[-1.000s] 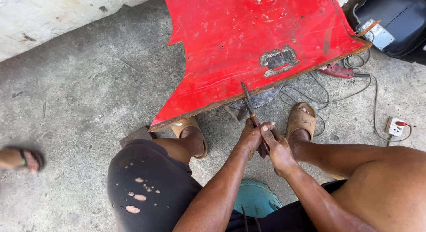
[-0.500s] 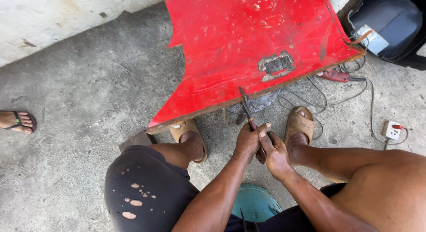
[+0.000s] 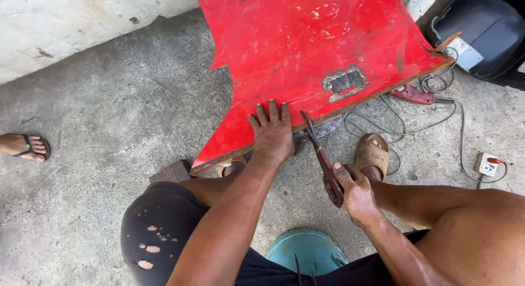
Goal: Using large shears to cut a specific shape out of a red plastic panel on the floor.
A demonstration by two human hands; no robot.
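A large red metal panel [image 3: 306,56] lies tilted on the concrete, with a worn, rusted patch near its lower edge. My left hand [image 3: 272,134] rests flat on the panel's lower edge, fingers spread. My right hand [image 3: 353,193] grips the handles of metal shears [image 3: 319,146], whose blades point up at the panel's edge just right of my left hand. I sit low, with my knees on either side and my feet in brown sandals [image 3: 373,155] beneath the panel edge.
A red power tool [image 3: 413,93] with black cables lies right of the panel. A white socket block [image 3: 486,164] sits at the far right. A dark bag [image 3: 481,34] stands top right. Another person's sandalled foot [image 3: 27,146] is at the left. A teal stool [image 3: 306,250] is under me.
My left hand let go of the shears and moved up onto the panel's edge. The view shifted, so the panel now sits lower and more to the right.
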